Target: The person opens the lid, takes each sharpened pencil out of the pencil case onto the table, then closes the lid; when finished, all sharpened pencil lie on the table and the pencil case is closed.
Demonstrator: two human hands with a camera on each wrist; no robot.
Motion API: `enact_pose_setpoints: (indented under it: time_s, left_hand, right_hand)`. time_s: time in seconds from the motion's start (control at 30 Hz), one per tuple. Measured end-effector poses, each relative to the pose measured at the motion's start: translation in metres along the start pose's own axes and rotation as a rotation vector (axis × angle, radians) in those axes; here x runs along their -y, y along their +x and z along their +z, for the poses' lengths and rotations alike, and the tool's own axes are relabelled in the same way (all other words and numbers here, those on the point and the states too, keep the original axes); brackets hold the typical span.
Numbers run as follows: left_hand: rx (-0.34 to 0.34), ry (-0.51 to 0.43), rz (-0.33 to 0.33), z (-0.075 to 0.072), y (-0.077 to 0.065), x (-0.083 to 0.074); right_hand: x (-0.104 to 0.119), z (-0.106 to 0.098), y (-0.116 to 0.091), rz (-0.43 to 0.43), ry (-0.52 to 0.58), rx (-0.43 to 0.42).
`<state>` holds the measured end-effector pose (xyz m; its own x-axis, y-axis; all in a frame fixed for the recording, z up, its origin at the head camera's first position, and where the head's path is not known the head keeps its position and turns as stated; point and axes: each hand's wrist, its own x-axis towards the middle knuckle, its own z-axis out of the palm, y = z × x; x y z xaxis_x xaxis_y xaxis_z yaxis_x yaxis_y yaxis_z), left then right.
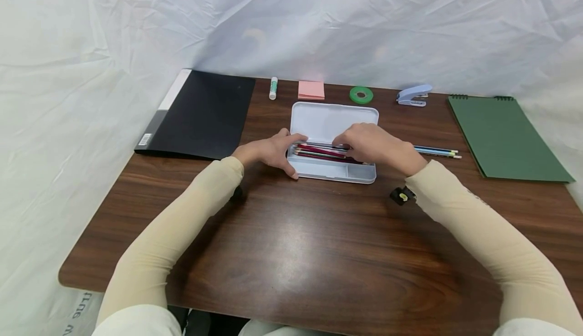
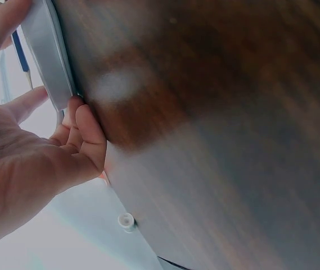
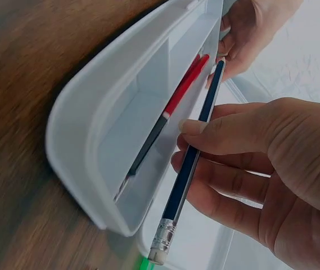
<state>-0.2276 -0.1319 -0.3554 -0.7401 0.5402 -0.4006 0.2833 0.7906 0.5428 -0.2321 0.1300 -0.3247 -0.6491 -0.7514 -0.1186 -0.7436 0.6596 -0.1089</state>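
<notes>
Lightly pinched, a dark-blue pencil (image 3: 177, 194) is poised over the white pencil case (image 1: 319, 170).
The right hand (image 1: 371, 142) grips its barrel, silver ferrule (image 3: 162, 233) and pale eraser (image 3: 158, 257) protruding; the left hand (image 1: 273, 151) holds the case's left end. Head view: pencil mostly hidden behind the right hand. Its long axis runs roughly along the case, tip leftward.
</notes>
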Motion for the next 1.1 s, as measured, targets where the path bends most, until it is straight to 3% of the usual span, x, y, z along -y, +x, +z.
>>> enact_pose_setpoints:
  time_s: [0.43, 0.7, 1.1]
  left_hand:
    - [-0.003, 0.003, -0.004, 0.001, 0.002, 0.002]
    - [-0.001, -0.003, -0.007, 0.001, 0.001, 0.001]
    - [0.004, -0.002, -0.014, 0.000, 0.002, 0.002]
  right_hand:
    - [-0.022, -0.005, -0.036, 0.079, 0.037, 0.013]
    - [-0.044, -0.008, -0.064, 0.086, 0.061, -0.023]
    - [-0.082, -0.003, -0.110, 0.219, 0.081, -0.051]
